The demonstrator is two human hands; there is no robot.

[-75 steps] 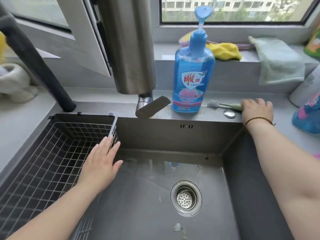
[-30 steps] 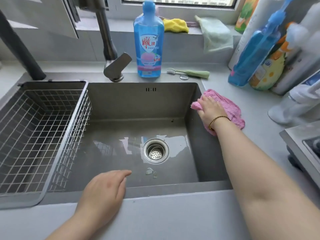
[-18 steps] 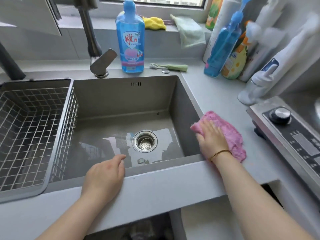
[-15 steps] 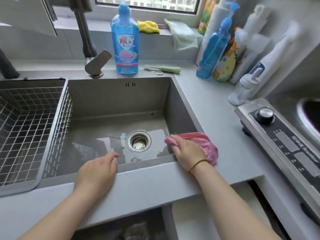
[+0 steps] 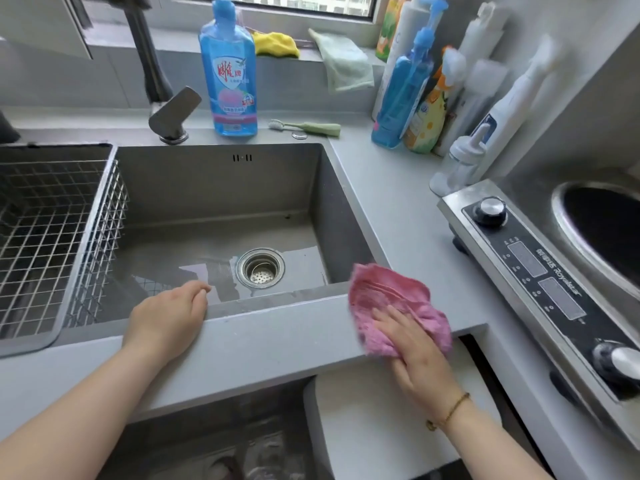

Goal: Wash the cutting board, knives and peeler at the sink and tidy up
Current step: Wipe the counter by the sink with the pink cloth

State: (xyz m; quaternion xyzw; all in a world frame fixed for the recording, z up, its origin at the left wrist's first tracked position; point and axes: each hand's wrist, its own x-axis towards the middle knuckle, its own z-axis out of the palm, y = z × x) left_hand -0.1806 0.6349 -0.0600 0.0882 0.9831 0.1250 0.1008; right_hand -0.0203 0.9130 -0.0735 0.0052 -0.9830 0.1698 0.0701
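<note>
A pink cloth point(image 5: 388, 299) lies on the grey countertop point(image 5: 408, 216) at the front right corner of the sink point(image 5: 214, 188). My right hand point(image 5: 412, 351) presses flat on the cloth with straight fingers. My left hand point(image 5: 169, 317) rests on the sink's front rim, its fingers loosely curled over the inner edge and holding nothing. The sink holds a thin film of water around the drain strainer point(image 5: 260, 268). No cutting board, knife or peeler is in view.
A wire basket point(image 5: 52, 230) fills the sink's left part. Behind the sink stand a tap point(image 5: 166, 109), a blue soap bottle point(image 5: 228, 74) and a green brush point(image 5: 308, 128). Several bottles point(image 5: 429, 95) crowd the back right. A cooktop point(image 5: 540, 268) with a wok point(image 5: 602, 230) sits at right.
My right hand has wiped the pink cloth along the sink's right edge toward me, onto the front right corner, and now lies flat on it. My left hand stays on the front rim.
</note>
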